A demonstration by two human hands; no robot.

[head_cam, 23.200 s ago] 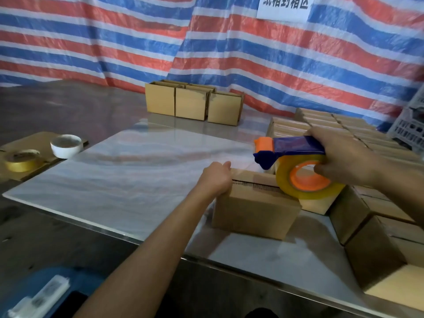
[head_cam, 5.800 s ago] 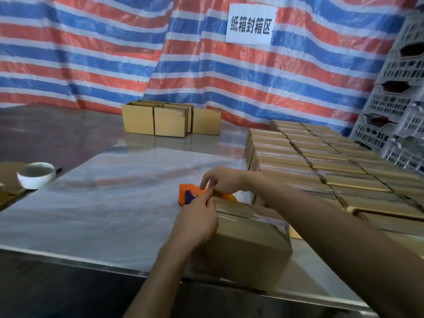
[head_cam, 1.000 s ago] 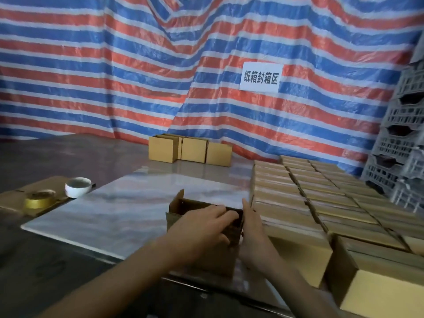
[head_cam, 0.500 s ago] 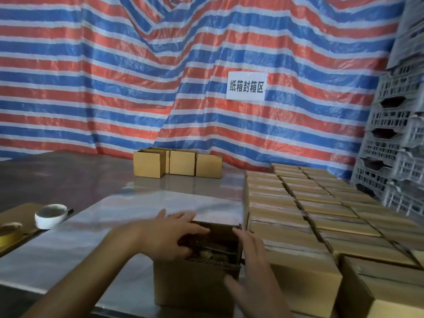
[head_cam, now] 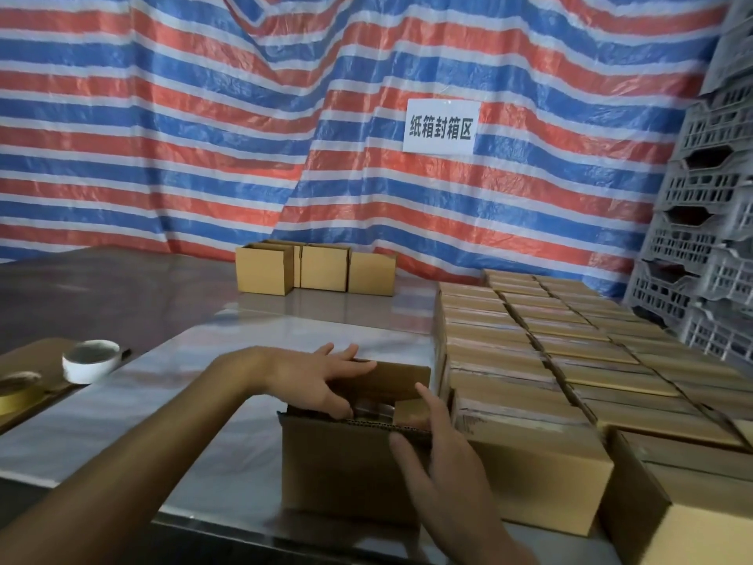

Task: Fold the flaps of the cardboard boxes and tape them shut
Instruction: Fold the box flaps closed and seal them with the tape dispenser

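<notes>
While box (head_cam: 346,471) sits at near edge of table (head_cam: 122,422), left hand (head_cam: 313,377) and right hand (head_cam: 440,454) press its flaps open-fingered, gripping nothing: fold 2 short flaps flat first, then long ones flush.

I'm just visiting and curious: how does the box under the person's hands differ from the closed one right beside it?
The open box has its top open, its dark inside showing; the neighbouring box has its top folded flat. The left hand and right hand are on the open box; the neighbouring box sits packed against a block of closed boxes. Both are plain brown cardboard.
</notes>
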